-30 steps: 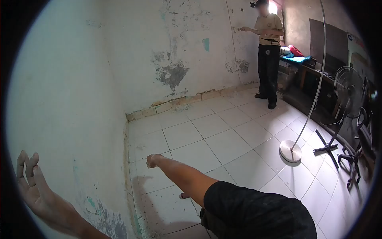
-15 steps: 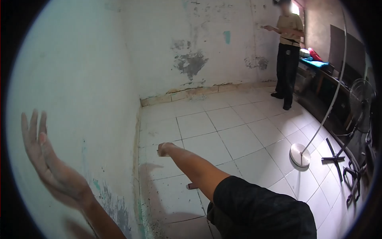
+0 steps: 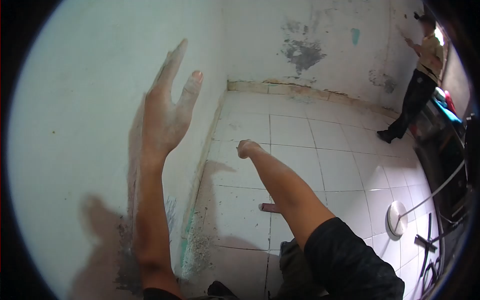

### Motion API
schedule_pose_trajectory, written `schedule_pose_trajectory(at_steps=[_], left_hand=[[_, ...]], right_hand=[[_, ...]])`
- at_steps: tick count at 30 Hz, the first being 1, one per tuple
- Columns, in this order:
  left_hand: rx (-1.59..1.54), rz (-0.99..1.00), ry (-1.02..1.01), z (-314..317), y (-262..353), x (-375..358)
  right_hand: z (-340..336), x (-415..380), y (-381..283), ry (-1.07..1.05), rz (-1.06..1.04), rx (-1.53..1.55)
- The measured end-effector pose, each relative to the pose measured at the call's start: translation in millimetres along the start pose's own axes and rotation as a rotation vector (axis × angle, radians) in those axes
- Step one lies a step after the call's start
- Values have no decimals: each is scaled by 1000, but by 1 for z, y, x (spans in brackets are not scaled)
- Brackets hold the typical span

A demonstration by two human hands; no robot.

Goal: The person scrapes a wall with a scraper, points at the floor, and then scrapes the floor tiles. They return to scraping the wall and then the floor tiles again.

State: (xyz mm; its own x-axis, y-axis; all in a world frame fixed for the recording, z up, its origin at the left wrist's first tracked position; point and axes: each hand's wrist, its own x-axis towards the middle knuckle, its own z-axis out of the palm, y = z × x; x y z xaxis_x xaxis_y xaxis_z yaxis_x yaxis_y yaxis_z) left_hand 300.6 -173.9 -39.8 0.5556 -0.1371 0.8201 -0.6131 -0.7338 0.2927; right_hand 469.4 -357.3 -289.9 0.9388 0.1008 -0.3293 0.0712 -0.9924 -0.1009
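My left hand (image 3: 167, 112), coated in pale dust, is raised against the white wall (image 3: 95, 110) with its fingers stretched upward and the thumb apart. Its palm side lies close to the wall surface. My right hand (image 3: 246, 149) reaches forward above the tiled floor (image 3: 295, 165), its fingers curled closed; I cannot tell what is inside them. Partly behind my right forearm, a short dark reddish cylinder with a pale end (image 3: 269, 207) lies on the tiles. Scraped grey and green patches show low on the wall beside my left arm.
Crumbled debris (image 3: 197, 252) lies along the wall's foot. A person (image 3: 422, 80) stands at the far right with hands raised, by a bench with blue and red items. A pole on a round base (image 3: 397, 218) and a black stand (image 3: 427, 242) occupy the right side.
My view has swung left, so the room appears shifted right. My left hand has gone from spread off to the side to upright by the wall. My right hand remains closed.
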Motion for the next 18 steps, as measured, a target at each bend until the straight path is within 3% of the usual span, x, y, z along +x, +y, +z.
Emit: schedule_pose_trajectory(at_steps=[3,5,8,11,15,18], left_hand=[[-47,50,61,-9,0,0],[-49,149,84,-16,0,1],[-143,285,167,-30,-1,3],[-228,275,109,-30,2,4],[-140,179,51,-28,6,-3],[-103,206,79,-30,7,-5]], right_hand=[[-2,2,-12,-26,16,61],[-3,1,-18,-46,-60,-54],[2,2,-20,41,-118,-61],[17,21,-19,49,-2,46],[13,23,-18,-5,-16,-66],[13,19,-13,46,-16,52]])
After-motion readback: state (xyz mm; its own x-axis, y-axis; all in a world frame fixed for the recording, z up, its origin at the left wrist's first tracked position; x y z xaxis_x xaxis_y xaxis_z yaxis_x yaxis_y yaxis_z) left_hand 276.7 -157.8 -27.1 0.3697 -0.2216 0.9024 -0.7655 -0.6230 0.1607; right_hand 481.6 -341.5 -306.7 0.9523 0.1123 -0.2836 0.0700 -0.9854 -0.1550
